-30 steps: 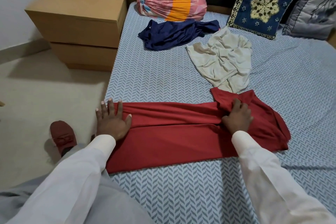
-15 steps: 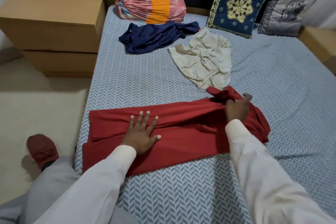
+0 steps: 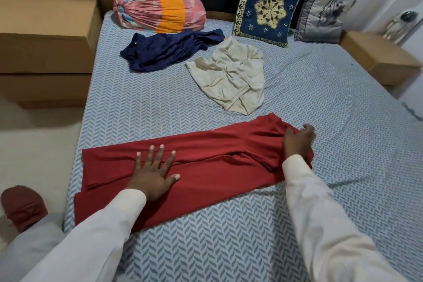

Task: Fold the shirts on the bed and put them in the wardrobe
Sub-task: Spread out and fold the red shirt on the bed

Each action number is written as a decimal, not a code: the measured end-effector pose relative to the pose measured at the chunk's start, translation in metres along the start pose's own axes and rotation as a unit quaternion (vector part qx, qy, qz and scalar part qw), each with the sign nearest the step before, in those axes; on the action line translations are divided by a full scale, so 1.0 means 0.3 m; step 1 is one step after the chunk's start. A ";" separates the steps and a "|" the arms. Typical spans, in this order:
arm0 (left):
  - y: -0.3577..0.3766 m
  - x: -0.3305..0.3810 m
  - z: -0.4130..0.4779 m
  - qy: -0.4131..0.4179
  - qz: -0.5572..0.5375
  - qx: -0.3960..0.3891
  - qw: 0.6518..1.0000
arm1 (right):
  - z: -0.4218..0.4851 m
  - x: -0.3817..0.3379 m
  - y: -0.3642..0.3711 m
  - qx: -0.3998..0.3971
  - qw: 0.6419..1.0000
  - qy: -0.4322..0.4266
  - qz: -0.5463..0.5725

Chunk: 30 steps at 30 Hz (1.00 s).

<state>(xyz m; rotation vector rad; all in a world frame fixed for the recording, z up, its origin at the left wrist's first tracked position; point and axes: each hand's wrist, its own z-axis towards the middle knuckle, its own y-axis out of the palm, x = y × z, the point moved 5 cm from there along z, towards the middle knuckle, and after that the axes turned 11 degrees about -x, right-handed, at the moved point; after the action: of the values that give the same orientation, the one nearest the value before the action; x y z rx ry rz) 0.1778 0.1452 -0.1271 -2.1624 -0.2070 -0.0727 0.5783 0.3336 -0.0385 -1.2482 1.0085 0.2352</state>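
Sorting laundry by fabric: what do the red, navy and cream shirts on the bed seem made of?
Red shirt: soft matte knit, likely cotton or a blend; it lies in smooth limp folds. Navy shirt: thin jersey with a faint sheen on its creases, perhaps synthetic. Cream shirt: light matte cloth, heavily crumpled; fibre unclear.
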 end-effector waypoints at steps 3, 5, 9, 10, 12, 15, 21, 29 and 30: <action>-0.051 0.015 0.005 -0.010 0.022 -0.039 0.999 | 0.106 -0.053 0.088 -0.169 0.985 0.020 -0.031; -0.100 0.029 0.017 -0.019 0.031 -0.065 0.997 | 0.142 -0.075 0.120 -0.217 0.974 0.047 -0.035; -0.147 0.053 0.039 -0.035 0.046 -0.073 0.996 | 0.234 -0.080 0.186 -0.239 0.963 0.058 -0.105; -0.149 0.054 0.044 -0.039 0.048 -0.072 0.996 | 0.293 -0.053 0.213 -0.232 0.965 0.053 -0.113; -0.146 0.055 0.049 -0.045 0.045 -0.074 0.995 | 0.377 0.010 0.237 -0.179 0.978 0.058 -0.095; -0.146 0.059 0.058 -0.051 0.041 -0.076 0.995 | 0.328 0.035 0.202 -0.135 0.989 0.066 -0.011; -0.140 0.060 0.059 -0.053 0.042 -0.078 0.995 | 0.185 -0.022 0.211 -0.153 0.977 0.020 -0.150; -0.122 0.000 -0.029 -0.007 0.003 0.109 0.994 | -0.091 -0.121 0.337 -0.249 0.859 -0.357 -0.269; -0.113 -0.016 -0.054 0.007 0.004 0.158 0.987 | -0.130 -0.117 0.343 -0.276 0.851 -0.368 -0.253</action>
<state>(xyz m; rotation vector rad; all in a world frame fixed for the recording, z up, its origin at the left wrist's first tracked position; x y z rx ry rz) 0.1675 0.1499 -0.0910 -1.8458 -0.1883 -0.0458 0.4719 0.3491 -0.0810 -1.6986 -0.0923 0.5613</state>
